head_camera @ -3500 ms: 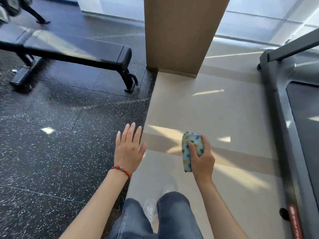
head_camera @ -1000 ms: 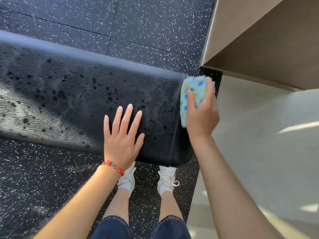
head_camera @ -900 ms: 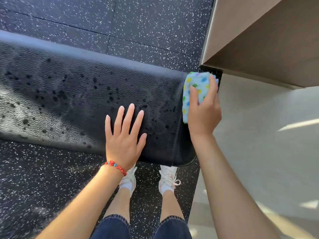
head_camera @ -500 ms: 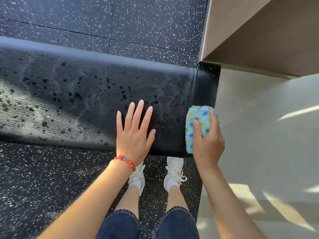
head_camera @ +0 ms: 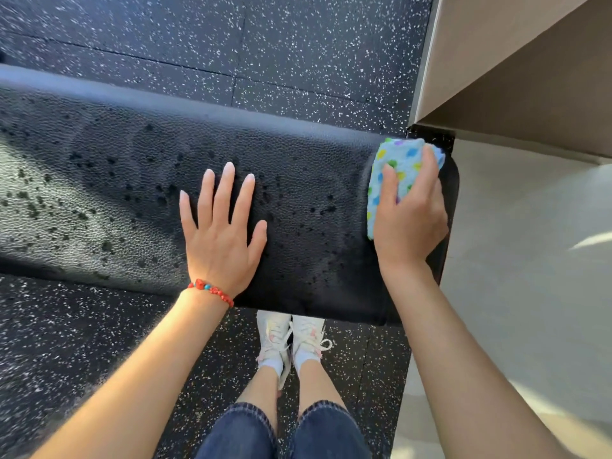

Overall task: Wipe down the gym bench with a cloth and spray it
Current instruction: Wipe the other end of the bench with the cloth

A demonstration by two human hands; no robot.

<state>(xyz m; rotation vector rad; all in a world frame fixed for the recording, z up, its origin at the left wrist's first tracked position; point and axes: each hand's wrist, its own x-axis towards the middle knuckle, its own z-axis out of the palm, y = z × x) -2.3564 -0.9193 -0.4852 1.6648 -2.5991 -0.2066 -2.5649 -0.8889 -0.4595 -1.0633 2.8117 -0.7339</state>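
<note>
Black padded gym bench (head_camera: pixel 298 167), top speckled with dark droplets. Left hand (head_camera: pixel 220 233) flat on the pad, fingers spread; red bead bracelet (head_camera: pixel 212 291) at the wrist. Right hand (head_camera: pixel 409 213) grips a folded dotted blue cloth (head_camera: pixel 395 160) at the bench's right end. White sneakers (head_camera: pixel 291 332) under the bench's near edge.

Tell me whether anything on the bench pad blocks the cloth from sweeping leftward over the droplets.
The left hand does: it lies flat on the bench pad, left of the cloth that the right hand grips at the pad's right end. Droplets lie on both sides of it. Nothing else visible sits on the pad.
</note>
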